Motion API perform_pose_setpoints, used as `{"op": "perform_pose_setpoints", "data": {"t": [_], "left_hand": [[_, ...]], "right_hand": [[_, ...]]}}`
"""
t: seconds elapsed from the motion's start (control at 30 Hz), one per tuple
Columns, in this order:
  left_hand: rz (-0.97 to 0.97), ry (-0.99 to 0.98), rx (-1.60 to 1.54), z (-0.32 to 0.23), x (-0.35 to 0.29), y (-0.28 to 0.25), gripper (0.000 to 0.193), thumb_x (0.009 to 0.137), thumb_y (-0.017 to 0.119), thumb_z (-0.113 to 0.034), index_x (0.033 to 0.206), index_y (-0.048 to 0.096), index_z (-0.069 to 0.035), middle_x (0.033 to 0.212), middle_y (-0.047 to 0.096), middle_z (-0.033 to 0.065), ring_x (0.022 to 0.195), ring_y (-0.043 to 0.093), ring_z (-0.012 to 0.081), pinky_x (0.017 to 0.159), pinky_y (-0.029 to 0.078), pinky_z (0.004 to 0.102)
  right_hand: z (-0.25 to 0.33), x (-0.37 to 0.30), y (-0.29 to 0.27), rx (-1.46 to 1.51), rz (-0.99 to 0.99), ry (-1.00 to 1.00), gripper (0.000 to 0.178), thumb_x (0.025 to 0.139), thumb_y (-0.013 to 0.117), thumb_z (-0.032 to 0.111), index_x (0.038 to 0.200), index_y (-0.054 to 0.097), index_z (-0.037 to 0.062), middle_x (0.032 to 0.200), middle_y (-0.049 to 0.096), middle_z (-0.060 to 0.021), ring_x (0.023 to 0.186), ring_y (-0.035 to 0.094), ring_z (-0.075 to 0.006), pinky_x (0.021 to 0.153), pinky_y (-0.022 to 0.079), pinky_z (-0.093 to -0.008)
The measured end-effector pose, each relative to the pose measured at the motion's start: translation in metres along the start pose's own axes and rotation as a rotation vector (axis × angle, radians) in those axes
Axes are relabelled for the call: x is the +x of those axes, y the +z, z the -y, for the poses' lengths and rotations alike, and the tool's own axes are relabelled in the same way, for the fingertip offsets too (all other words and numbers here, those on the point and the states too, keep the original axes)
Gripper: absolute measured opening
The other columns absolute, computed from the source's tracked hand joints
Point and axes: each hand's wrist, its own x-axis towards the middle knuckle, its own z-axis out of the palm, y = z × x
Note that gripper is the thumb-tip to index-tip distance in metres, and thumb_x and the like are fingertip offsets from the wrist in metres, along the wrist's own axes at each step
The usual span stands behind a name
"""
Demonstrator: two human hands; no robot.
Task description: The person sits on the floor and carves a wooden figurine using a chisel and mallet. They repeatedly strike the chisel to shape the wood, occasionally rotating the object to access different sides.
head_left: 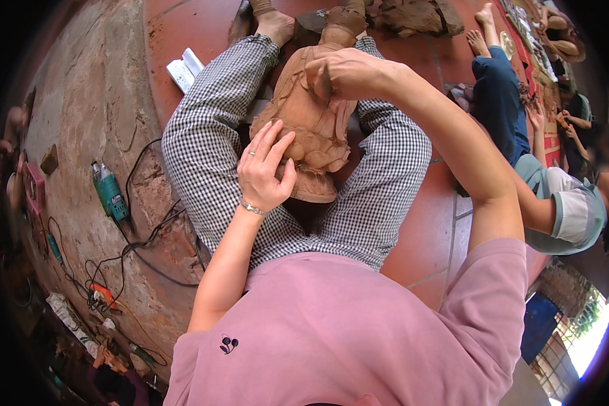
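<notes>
While finding left hand (267, 169) spread open at eleven o'clock, treat the touched carved wooden figure (292, 101) at twelve, between the legs (210, 111), as probably heavy, stiff, chip-prone: hold by the base (312, 189). Toward one, note right hand (352, 73) curled over it; cannot tell whether clasping anything.

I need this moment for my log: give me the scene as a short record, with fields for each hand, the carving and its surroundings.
Left hand: open, resting on the carving, near end
Right hand: gripping a brown piece, kind unclear, over the carving
Carving: lying between the legs
To the left: green power tool, black cord
Beyond left leg: white block
To the right: another person
</notes>
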Motion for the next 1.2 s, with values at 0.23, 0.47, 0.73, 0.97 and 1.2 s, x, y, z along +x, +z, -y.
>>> {"op": "perform_pose_setpoints", "data": {"t": [0.23,0.47,0.73,0.97,1.2], "left_hand": [[0.006,-0.007,0.002,0.0,-0.001,-0.001,0.047,0.075,0.063,-0.009,0.121,0.069,-0.004,0.137,0.062,0.0182,0.129,0.058,0.0363,0.107,0.047,0.0444],[-0.038,-0.012,0.015,0.005,-0.003,0.002,0.047,0.072,0.065,-0.012,0.119,0.071,-0.007,0.136,0.063,0.0159,0.128,0.059,0.0335,0.104,0.049,0.0433],[-0.019,-0.013,0.029,0.0,-0.004,0.004,0.048,0.073,0.065,-0.012,0.12,0.071,-0.007,0.136,0.063,0.0159,0.128,0.059,0.0332,0.104,0.048,0.0437],[0.007,-0.016,0.016,-0.001,-0.002,0.0,0.047,0.074,0.063,-0.009,0.12,0.07,-0.004,0.136,0.062,0.0177,0.128,0.058,0.0354,0.106,0.047,0.0441],[-0.021,-0.01,0.016,0.001,-0.003,-0.003,0.048,0.074,0.063,-0.009,0.121,0.069,-0.003,0.136,0.062,0.0183,0.128,0.058,0.0366,0.106,0.047,0.0447]], "right_hand": [[-0.005,0.003,0.0,0.005,-0.115,-0.202,0.019,0.068,0.081,0.022,0.082,0.073,0.0105,0.1,0.068,-0.0063,0.095,0.066,-0.0276,0.079,0.054,-0.0392],[0.015,0.014,-0.02,-0.132,0.118,-0.016,0.03,0.067,0.084,0.021,0.094,0.075,0.0096,0.091,0.074,-0.0074,0.093,0.07,-0.0276,0.076,0.057,-0.0391],[0.012,0.007,-0.005,-0.138,0.069,-0.092,0.032,0.069,0.082,0.022,0.096,0.074,0.0062,0.107,0.071,-0.0103,0.101,0.068,-0.029,0.084,0.055,-0.0404],[0.0,0.004,0.0,-0.046,0.03,-0.135,0.031,0.065,0.084,0.02,0.092,0.075,0.0085,0.095,0.073,-0.0112,0.099,0.069,-0.0298,0.083,0.056,-0.0396],[0.021,0.018,-0.026,-0.032,0.086,0.039,0.032,0.067,0.083,0.016,0.096,0.071,0.0072,0.104,0.073,-0.0078,0.098,0.069,-0.0305,0.082,0.056,-0.0409]]}}
